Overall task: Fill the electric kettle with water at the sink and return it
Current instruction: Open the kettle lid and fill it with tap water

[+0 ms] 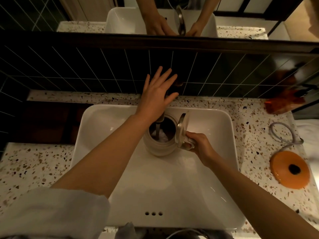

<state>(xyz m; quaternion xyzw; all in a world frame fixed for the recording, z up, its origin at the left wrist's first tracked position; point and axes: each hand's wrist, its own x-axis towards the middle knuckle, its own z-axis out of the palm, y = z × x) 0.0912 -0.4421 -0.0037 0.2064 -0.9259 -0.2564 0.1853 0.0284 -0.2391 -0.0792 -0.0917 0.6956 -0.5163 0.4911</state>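
A cream electric kettle stands inside the white sink, its lid flipped up to the right. Water streams from the dark tap spout into its open mouth and churns white inside. My right hand is shut on the kettle's handle at the right side. My left hand hovers with fingers spread over the tap at the back of the basin, hiding the tap's top; I cannot tell whether it touches it.
The kettle's orange base with its grey cord lies on the speckled counter to the right of the sink. An amber glass object stands at the back right. Dark tiles and a mirror rise behind.
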